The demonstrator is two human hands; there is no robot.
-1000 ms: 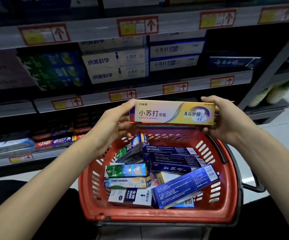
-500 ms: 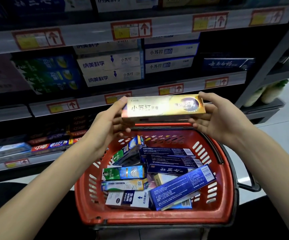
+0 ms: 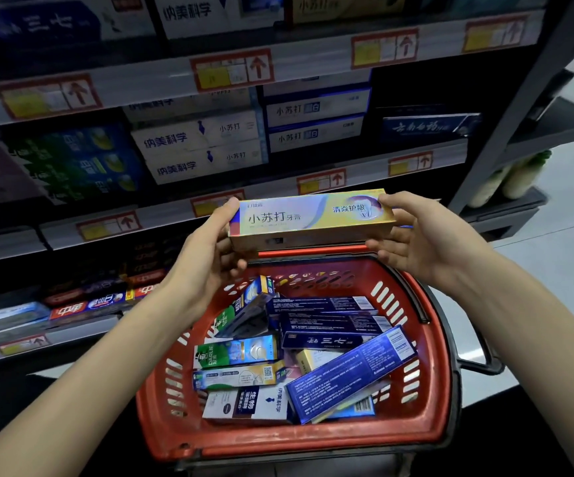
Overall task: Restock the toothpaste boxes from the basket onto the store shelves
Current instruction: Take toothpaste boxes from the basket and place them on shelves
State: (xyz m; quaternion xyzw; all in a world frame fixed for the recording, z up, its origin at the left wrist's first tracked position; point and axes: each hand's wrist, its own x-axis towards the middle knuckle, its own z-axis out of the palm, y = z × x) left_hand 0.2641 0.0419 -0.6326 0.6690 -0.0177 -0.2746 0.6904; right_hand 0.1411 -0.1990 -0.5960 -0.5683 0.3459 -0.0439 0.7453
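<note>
A yellow toothpaste box (image 3: pixel 309 218) is held level above the far rim of the red basket (image 3: pixel 430 401). My left hand (image 3: pixel 206 256) grips its left end, thumb on top and fingers underneath. My right hand (image 3: pixel 419 235) holds its right end the same way. Several toothpaste boxes (image 3: pixel 278 359) in blue, green and white lie piled in the basket below. The store shelves (image 3: pixel 161 80) rise straight ahead, stocked with boxes.
White boxes (image 3: pixel 196 146), green boxes (image 3: pixel 75 160) and a single dark blue box (image 3: pixel 430 125) stand on the middle shelf, with a dark gap beside the blue box. Red boxes (image 3: pixel 86 304) line the low shelf at left. The shelf's upright post (image 3: pixel 505 132) and bare floor lie right.
The yellow box has tilted so its front face shows plainly again, and it sits slightly lower and farther right in view. Both hands have stayed on its ends.
</note>
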